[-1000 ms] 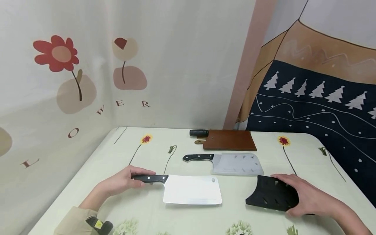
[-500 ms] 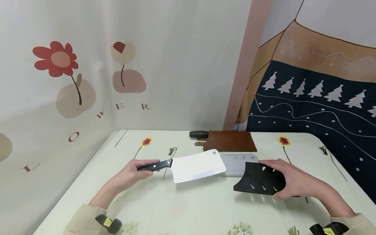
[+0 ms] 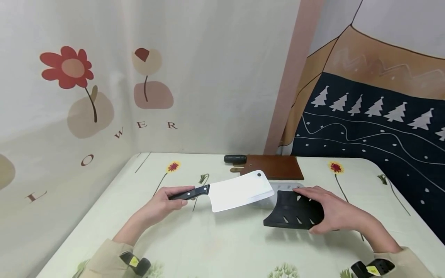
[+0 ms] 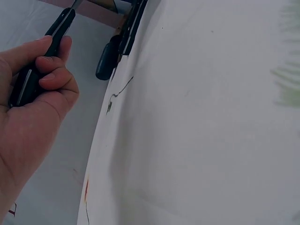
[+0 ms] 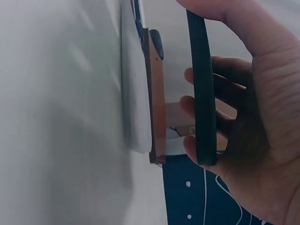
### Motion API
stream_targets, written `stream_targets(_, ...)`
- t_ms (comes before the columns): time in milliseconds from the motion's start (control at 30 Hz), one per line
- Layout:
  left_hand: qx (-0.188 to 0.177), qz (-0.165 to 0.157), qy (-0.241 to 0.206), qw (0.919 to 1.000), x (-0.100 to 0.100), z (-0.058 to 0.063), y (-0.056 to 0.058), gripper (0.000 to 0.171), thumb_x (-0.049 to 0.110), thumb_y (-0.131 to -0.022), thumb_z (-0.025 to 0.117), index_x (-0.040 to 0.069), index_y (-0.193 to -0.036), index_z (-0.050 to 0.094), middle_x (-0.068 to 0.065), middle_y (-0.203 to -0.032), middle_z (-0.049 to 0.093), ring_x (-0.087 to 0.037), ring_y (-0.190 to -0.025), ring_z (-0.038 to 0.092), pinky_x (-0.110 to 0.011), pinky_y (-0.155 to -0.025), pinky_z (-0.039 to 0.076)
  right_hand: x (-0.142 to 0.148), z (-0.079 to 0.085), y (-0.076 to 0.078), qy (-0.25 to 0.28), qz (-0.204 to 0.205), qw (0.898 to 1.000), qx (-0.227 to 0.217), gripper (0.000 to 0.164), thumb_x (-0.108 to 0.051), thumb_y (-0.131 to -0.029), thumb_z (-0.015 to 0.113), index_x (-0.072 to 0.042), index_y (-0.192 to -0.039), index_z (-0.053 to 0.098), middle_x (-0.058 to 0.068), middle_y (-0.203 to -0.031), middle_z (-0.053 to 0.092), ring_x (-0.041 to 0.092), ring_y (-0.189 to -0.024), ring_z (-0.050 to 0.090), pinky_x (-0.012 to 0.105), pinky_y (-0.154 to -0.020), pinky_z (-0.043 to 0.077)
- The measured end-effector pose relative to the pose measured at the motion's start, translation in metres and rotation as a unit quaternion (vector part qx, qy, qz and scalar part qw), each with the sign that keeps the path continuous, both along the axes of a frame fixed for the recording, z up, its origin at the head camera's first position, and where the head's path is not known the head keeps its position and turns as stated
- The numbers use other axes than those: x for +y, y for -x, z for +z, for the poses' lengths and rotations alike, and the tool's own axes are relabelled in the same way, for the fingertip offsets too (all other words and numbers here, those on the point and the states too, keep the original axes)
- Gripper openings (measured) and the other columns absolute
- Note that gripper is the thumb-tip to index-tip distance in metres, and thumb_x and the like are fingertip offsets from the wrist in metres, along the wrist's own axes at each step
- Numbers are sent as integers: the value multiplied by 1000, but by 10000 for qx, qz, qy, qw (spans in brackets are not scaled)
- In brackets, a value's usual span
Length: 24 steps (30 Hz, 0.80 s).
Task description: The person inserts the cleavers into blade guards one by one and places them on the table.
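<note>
In the head view my left hand (image 3: 162, 206) grips the black riveted handle of a cleaver (image 3: 240, 191), its bare blade raised off the table and pointing right. The left wrist view shows the fingers curled round that handle (image 4: 30, 82). To the right, my right hand (image 3: 335, 212) holds a black blade sheath (image 3: 295, 210) with slots, thumb on the near edge and fingers on the far edge. The sheath's curved open end faces the blade; the two are apart. Seen edge-on in the right wrist view, the sheath (image 5: 202, 93) sits between thumb and fingertips, off the table.
Behind the blade lies a second cleaver in a translucent sheath (image 3: 286, 186), mostly hidden. Farther back are a brown leather-like sheath (image 3: 274, 166) and a black handle (image 3: 235, 158). A printed cloth covers the table (image 3: 229, 247); curtains (image 3: 215, 77) rise behind it.
Both hands have lifted from the table and drawn closer together. The cleaver rose and tilted, its tip upward; the sheath moved left and up, now partly in front of the second cleaver.
</note>
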State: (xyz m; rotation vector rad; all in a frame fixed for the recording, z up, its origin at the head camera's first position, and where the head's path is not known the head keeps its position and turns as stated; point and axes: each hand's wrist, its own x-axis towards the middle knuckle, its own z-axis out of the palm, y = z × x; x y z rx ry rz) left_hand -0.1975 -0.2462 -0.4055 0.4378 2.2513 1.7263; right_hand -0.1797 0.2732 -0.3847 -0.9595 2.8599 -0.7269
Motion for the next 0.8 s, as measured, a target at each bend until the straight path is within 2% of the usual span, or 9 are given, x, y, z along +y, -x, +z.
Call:
stream_targets(267,-127,-128,-346,9992,1,-1,1,52,-2,-93,68,-10,-142,54,-28,-139,57,-18,-106,58,-25,-80,50,-5,-1,2,38,-27,9999,-109,102,-38,-62,94,-18,-152,51,7,-144,56,30,-123,50,55,-89,48)
stream_targets(467,-320,-115,-481,9983,-1,-3,0,52,-3,-94,66,-12,-144,50,-30,-143,52,-24,-115,57,-28,-89,51,-7,-2,2,12,-19,10000,44,101,-39,-62,95,-16,-151,52,6,-144,57,29,-122,51,55,-90,47)
stream_targets(567,-338,-88,-465,9983,-1,-4,-1,52,-2,-94,66,-11,-143,51,-29,-143,52,-26,-115,56,-27,-88,51,-9,-3,2,-46,-37,10000,72,101,-39,-62,94,-16,-150,52,7,-144,57,30,-123,51,56,-91,47)
stream_targets(800,-393,-58,-608,9974,-1,-7,-2,52,-3,-94,66,-12,-143,50,-29,-143,52,-21,-112,57,-25,-85,51,-11,-6,3,-31,-49,9999,154,100,-37,-61,94,-13,-149,54,9,-144,58,31,-122,51,56,-90,46)
